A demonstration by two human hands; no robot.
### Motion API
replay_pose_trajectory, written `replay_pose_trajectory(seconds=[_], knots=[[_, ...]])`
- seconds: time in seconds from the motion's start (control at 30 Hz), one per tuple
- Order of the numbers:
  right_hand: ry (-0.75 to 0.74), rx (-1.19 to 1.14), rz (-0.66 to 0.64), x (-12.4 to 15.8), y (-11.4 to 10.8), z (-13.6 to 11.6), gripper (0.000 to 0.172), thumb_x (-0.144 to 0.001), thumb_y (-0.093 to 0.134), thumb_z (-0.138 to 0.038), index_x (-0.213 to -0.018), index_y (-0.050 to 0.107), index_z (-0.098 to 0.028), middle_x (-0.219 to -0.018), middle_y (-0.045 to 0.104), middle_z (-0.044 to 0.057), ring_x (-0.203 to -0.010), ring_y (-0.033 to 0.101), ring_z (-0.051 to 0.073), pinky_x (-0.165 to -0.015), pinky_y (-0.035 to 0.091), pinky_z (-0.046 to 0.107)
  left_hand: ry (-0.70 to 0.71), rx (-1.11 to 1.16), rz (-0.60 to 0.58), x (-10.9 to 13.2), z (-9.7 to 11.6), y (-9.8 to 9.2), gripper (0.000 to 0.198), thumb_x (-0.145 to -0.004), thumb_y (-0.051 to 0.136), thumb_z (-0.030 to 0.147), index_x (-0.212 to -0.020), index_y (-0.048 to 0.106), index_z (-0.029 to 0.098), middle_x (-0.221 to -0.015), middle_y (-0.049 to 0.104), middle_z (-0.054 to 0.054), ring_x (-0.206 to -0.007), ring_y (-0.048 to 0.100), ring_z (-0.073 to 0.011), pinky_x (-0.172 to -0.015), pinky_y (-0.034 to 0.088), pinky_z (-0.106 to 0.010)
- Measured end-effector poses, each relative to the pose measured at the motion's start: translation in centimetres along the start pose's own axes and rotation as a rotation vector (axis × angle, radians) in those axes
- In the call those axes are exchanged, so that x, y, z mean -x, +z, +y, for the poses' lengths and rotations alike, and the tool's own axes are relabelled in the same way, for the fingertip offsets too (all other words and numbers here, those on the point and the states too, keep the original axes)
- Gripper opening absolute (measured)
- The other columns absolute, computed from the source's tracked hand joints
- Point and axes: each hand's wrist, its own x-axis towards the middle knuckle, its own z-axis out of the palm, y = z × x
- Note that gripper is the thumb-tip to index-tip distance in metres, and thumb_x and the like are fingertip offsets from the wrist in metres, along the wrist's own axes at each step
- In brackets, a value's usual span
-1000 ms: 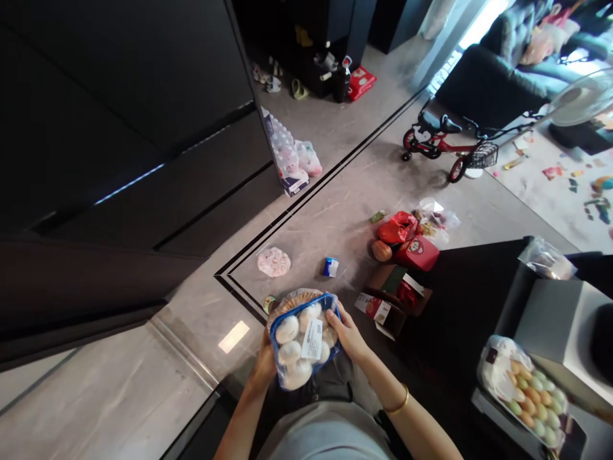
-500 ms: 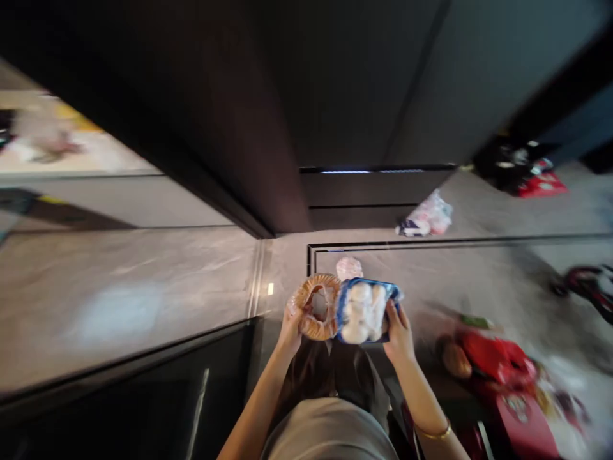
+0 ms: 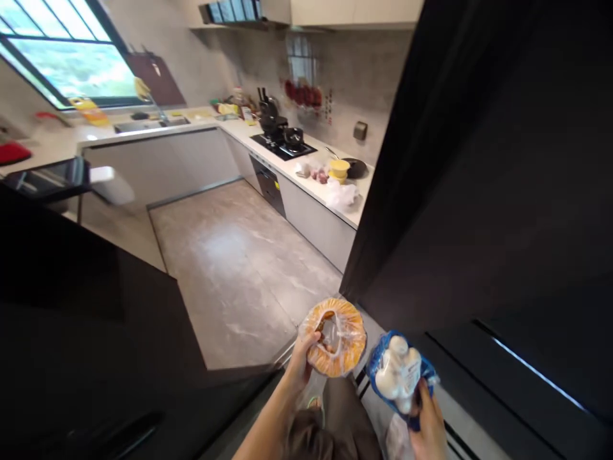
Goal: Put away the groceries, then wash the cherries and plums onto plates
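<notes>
In the head view, which is the only one, the left hand [image 3: 299, 364] holds at its left edge a round, orange, ring-shaped package in wrinkled clear film [image 3: 352, 345]; the thumb presses on the face near the hollow middle, and the other fingers are mostly hidden behind it, so I cannot tell exactly how they are placed. The right hand [image 3: 428, 415] grips the near right corner of a blue plastic tray [image 3: 378, 354] with white mushrooms [image 3: 395, 374] under clear film, the fingers pinching its edge, though this part is slightly blurred. The two packs are beside each other but apart, both in the air above the floor [image 3: 230, 255], near a dark smooth panel [image 3: 454, 191]. As far as I can judge, the picking up is done for both; the setting down is not done, and the wrapping is not opened. Well apart from the hands, a long white table [image 3: 239, 130] carries a yellow bowl [image 3: 339, 167] and a white plastic bag [image 3: 342, 195]
</notes>
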Motion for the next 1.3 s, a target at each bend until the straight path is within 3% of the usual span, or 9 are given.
replay_pose_trajectory(seconds=[0.17,0.37,0.5,0.67,0.77,0.87,1.03,1.17,1.3], knots=[[0.055,-0.016,-0.131,-5.5,14.3,-4.4,0.074,-0.056,0.079,-0.056,-0.120,0.061,-0.025,-0.106,0.073,0.003,-0.101,0.068,0.026,-0.075,0.059,0.032,0.046,0.160,0.123,-9.6,6.6,0.1,0.039,-0.059,0.077,0.034,-0.088,0.062,0.013,-0.065,0.066,-0.001,-0.056,0.064,-0.0181,-0.058,0.052,-0.029],[0.197,0.008,-0.424,-11.6,35.3,-10.6,0.069,-0.056,0.083,-0.048,-0.117,0.062,-0.022,-0.106,0.073,0.004,-0.103,0.067,0.025,-0.079,0.058,0.032,0.163,0.346,0.393,-17.7,16.7,-0.6,0.031,-0.062,0.075,0.024,-0.089,0.063,0.015,-0.070,0.070,-0.002,-0.061,0.069,-0.0212,-0.062,0.056,-0.032],[0.168,0.091,-0.609,-14.4,50.1,-13.2,0.069,-0.056,0.084,-0.045,-0.116,0.062,-0.020,-0.108,0.072,0.004,-0.103,0.067,0.024,-0.082,0.058,0.030,0.249,0.497,0.637,-21.5,23.0,-3.0,0.024,-0.064,0.070,0.017,-0.087,0.064,0.015,-0.070,0.071,-0.001,-0.063,0.070,-0.0206,-0.063,0.058,-0.030],[0.167,0.184,-0.792,-15.2,67.6,-12.2,0.069,-0.059,0.082,-0.045,-0.120,0.060,-0.021,-0.107,0.072,0.004,-0.100,0.068,0.023,-0.084,0.057,0.031,0.320,0.626,0.811,-28.3,31.3,-7.8,0.019,-0.066,0.067,0.017,-0.084,0.063,0.015,-0.066,0.071,-0.001,-0.057,0.069,-0.0199,-0.056,0.057,-0.028],[0.202,0.218,-0.854,-15.0,77.9,-10.4,0.069,-0.060,0.082,-0.044,-0.121,0.060,-0.020,-0.106,0.072,0.005,-0.099,0.068,0.023,-0.084,0.057,0.032,0.358,0.654,0.813,-34.0,38.4,-11.0,0.018,-0.067,0.067,0.018,-0.084,0.063,0.015,-0.067,0.071,-0.002,-0.061,0.070,-0.0218,-0.058,0.057,-0.030],[0.213,0.236,-0.848,-15.2,88.0,-9.0,0.071,-0.058,0.082,-0.043,-0.120,0.059,-0.018,-0.104,0.073,0.006,-0.095,0.070,0.023,-0.082,0.057,0.032,0.422,0.652,0.783,-40.1,47.3,-13.8,0.021,-0.065,0.070,0.018,-0.085,0.064,0.015,-0.071,0.072,-0.003,-0.070,0.072,-0.0239,-0.062,0.057,-0.030],[0.160,0.262,-0.733,-18.1,102.2,-8.3,0.068,-0.053,0.083,-0.046,-0.113,0.062,-0.022,-0.097,0.074,0.003,-0.085,0.071,0.023,-0.076,0.059,0.036,0.484,0.582,0.716,-50.0,62.2,-16.7,0.028,-0.059,0.076,0.020,-0.085,0.065,0.015,-0.072,0.072,-0.003,-0.071,0.071,-0.0236,-0.065,0.057,-0.030],[0.083,0.299,-0.679,-22.0,112.8,-7.6,0.053,-0.056,0.080,-0.050,-0.102,0.067,-0.028,-0.093,0.074,0.002,-0.077,0.070,0.023,-0.075,0.059,0.043,0.442,0.593,0.644,-58.8,71.4,-18.4,0.026,-0.064,0.074,0.024,-0.086,0.065,0.015,-0.075,0.072,-0.005,-0.074,0.071,-0.0238,-0.067,0.057,-0.031],[0.067,0.301,-0.658,-24.5,126.4,-6.3,0.054,-0.051,0.081,-0.052,-0.096,0.067,-0.027,-0.087,0.073,0.003,-0.074,0.070,0.024,-0.071,0.059,0.044,0.395,0.640,0.649,-68.0,79.7,-22.2,0.031,-0.067,0.071,0.021,-0.097,0.064,0.016,-0.082,0.074,-0.006,-0.081,0.072,-0.0261,-0.071,0.058,-0.034]])
